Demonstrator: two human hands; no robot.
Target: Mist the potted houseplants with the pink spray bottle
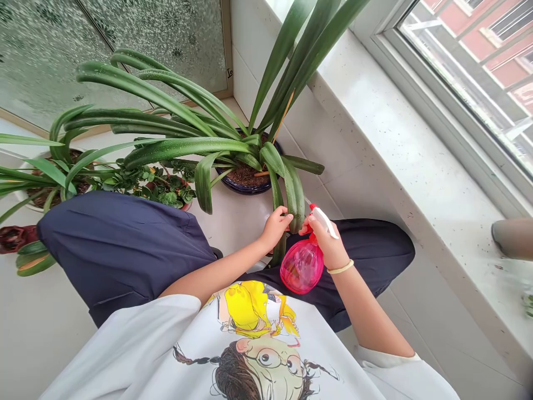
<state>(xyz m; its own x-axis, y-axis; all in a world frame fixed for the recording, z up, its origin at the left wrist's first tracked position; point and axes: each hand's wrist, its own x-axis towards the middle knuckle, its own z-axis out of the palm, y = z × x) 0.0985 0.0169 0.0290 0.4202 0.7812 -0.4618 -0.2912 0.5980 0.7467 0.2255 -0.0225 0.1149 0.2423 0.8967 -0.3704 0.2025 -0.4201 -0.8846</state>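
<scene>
My right hand (327, 239) is wrapped round the neck of a pink see-through spray bottle (300, 268) with a white and red trigger head. The bottle's nozzle points toward a long green leaf (295, 191) that bends down from a potted plant (245, 145). Near the tip of that leaf, my left hand (276, 229) pinches its edge, with part of the fingers hidden behind it. Strap-like leaves spread from the plant's dark blue pot (250, 188), which stands on the floor with brown soil showing.
A smaller leafy plant (169, 189) and another long-leaved potted plant (45, 180) stand to the left. On the right runs a white window ledge (400, 139) with a cylindrical object (514, 239) on it. Behind the plants is a patterned glass panel (166, 39).
</scene>
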